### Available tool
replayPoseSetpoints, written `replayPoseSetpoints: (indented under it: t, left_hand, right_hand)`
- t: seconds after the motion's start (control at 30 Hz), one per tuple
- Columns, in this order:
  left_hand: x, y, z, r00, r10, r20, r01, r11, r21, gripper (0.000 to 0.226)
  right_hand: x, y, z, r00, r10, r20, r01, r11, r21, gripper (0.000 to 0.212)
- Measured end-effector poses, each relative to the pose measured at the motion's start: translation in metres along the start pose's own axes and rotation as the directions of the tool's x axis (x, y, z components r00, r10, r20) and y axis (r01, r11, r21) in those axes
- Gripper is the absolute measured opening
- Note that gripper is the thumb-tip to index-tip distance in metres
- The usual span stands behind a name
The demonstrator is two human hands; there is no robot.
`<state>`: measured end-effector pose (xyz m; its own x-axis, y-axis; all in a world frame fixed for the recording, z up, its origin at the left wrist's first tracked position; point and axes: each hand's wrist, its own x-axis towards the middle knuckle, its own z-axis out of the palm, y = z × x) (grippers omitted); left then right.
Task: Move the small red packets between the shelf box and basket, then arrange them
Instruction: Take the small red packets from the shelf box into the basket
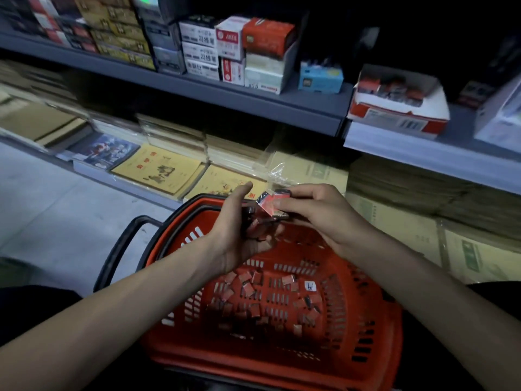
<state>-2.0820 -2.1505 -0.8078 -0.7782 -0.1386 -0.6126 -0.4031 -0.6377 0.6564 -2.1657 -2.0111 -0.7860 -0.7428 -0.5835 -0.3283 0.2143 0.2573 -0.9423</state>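
over basket point(375, 328) | left hand point(239, 224) cups a stack of packets point(258, 230) | right hand point(315, 210) pinches one packet point(266, 206) | more lie loose in basket, some in shelf box point(400, 108) | likely light, slippery; grip by edges
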Motion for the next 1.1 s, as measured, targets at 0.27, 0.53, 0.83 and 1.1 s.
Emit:
replayPoseSetpoints:
  t: [0.27, 0.53, 0.83, 1.1]
  left_hand:
    - [0.001, 0.027, 0.084, 0.973, 0.224, -0.059, -0.211, 0.961, 0.178, 0.019]
    - [0.002, 0.065, 0.148, 0.950, 0.311, 0.034, -0.313, 0.941, 0.129, 0.025]
    - [0.012, 0.110, 0.193, 0.923, 0.382, 0.055, -0.386, 0.915, 0.118, 0.026]
    - [0.036, 0.135, 0.198, 0.878, 0.474, -0.071, -0.462, 0.877, 0.132, 0.026]
  right_hand:
    - [-0.012, -0.033, -0.050, 0.974, -0.117, -0.193, 0.139, 0.985, 0.103, 0.021]
    - [-0.047, -0.077, -0.101, 0.895, -0.270, -0.355, 0.391, 0.858, 0.334, 0.015]
    - [-0.013, -0.128, -0.170, 0.538, -0.664, -0.518, 0.394, 0.742, -0.542, 0.008]
    - [0.075, -0.130, -0.178, 0.597, -0.769, -0.228, 0.140, 0.380, -0.915, 0.014]
